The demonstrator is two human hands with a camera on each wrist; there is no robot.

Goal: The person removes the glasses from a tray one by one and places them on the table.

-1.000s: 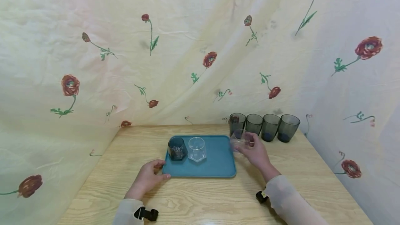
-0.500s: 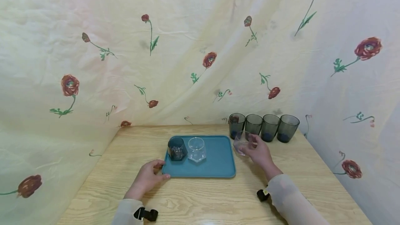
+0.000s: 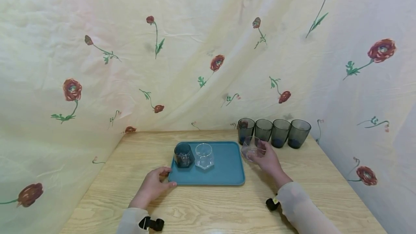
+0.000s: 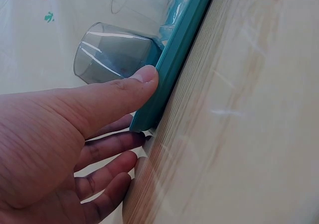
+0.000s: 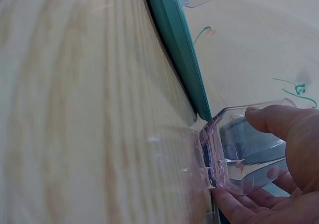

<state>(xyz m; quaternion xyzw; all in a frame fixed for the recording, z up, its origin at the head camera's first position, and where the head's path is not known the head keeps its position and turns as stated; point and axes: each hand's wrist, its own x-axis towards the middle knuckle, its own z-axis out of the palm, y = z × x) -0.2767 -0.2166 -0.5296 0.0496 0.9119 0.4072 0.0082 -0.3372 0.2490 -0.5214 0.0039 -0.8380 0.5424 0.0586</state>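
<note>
The pink-tinted glass [image 3: 252, 148] was upright, just to the right of the blue tray [image 3: 227, 172]. Its bottom was very close to the wooden table [image 3: 208, 205], but I could not tell if it touched. The right hand [image 3: 268, 159] pinched this glass, with the thumb on one side and the fingers around the other.

The left hand [image 3: 154, 183] pinched the left front corner of the tray. Its thumb pressed on the front edge, and its fingers bent around the left side.

On the tray, a dark glass [image 3: 184, 155] stood on the left, with a clear glass [image 3: 204, 156] right next to it. Both stood upright.

Behind the right hand, four tall gray cups [image 3: 281, 134] stood in a row at the back of the table. A pale cloth [image 3: 182, 46] with red flowers hung behind everything. Each wrist had a black strap [image 3: 151, 223].
</note>
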